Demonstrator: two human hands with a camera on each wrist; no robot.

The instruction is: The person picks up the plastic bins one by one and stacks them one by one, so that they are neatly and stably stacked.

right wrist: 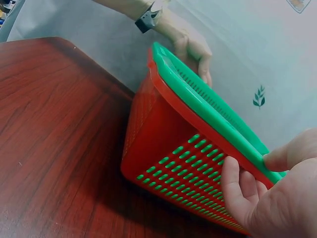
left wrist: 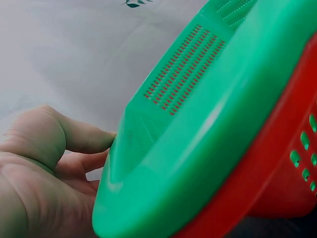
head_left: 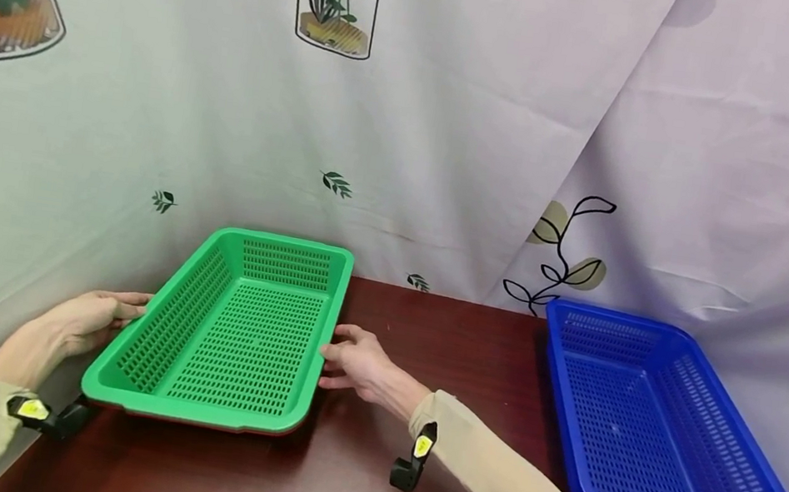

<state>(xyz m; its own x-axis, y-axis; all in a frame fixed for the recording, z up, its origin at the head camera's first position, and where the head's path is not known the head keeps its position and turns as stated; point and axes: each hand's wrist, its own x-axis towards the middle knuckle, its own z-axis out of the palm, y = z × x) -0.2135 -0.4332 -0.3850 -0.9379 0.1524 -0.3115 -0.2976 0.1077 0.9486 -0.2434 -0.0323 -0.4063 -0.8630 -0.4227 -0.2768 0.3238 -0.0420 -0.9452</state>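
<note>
A green plastic basket [head_left: 254, 327] with slotted walls sits nested inside a red basket [right wrist: 163, 139], whose wall and rim show below it in both wrist views. At the left long side, my left hand [head_left: 89, 321] grips the rim, thumb at the green edge [left wrist: 111, 198] and fingers behind it. Opposite, my right hand [head_left: 359, 363] pinches the other long side. In the right wrist view its thumb lies on the green rim, and its fingers [right wrist: 233, 183] curl under the red rim against the slotted wall.
A blue slotted basket [head_left: 638, 448] stands at the right of the dark red wooden table [head_left: 457, 339]. A pale printed cloth [head_left: 457, 120] hangs behind the table and along its left side, close to my left hand. Black cameras are strapped to both wrists.
</note>
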